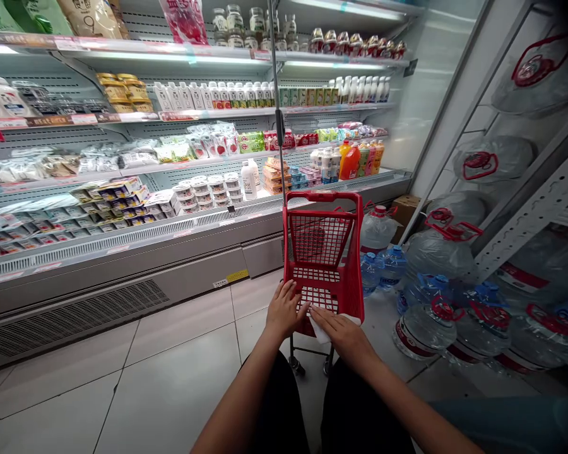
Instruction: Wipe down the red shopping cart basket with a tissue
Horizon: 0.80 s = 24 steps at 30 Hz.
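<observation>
A red plastic shopping cart (355, 277) with grid walls stands right in front of my knees. My left hand (284, 310) rests on its near left edge, fingers outstretched and holding nothing. At the near edge of the cart, my right hand (339, 331) presses a white cloth (320, 331) against the red plastic. The cloth sticks out on both sides of that hand; part of it is hidden beneath the palm. Whether it is paper or fabric I cannot tell. Both hands are close together, the fingertips nearly meeting.
A refrigerated display case (203, 249) with several shelves of dairy goods and drinks runs along the left and back. Large water jugs (426, 331) with red handles crowd the floor at right, beside a white perforated rack post (539, 195). Light tiles (170, 384) cover the floor.
</observation>
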Motion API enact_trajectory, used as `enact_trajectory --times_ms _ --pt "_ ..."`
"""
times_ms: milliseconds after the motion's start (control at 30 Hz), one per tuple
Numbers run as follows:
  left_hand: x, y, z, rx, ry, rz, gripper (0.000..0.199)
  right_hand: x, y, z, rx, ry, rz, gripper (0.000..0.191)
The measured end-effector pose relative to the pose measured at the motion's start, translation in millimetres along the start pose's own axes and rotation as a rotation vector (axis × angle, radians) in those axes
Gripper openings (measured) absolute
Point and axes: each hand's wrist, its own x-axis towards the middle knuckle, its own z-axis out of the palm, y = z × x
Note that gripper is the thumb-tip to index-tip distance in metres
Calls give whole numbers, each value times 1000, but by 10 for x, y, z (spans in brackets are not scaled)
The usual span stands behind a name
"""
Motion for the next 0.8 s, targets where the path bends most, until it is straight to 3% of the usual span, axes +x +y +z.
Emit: enact_trajectory --times_ms 100,300,367,467,600,700,800 --pt "18 -59 -15 -5 -16 5 41 -157 135 -8 -55 27 -41 78" --pt "48 -194 -59 -18 -32 61 34 -512 866 -339 -32 -43 -79 80" --pt "53 -213 -61 -15 -23 68 34 -511 955 -382 -6 -52 -61 76" --pt "57 -262 -91 -7 -16 38 36 -441 742 -294 33 -24 -7 65" --pt "55 -360 -203 28 -12 -39 42 -275 150 -108 28 3 100 73" --pt "24 -329 -237 75 40 -134 47 -76 -201 -32 25 -3 51 83" --pt "-71 -216 -168 57 56 -182 49 122 -376 26 51 -7 -58 88"
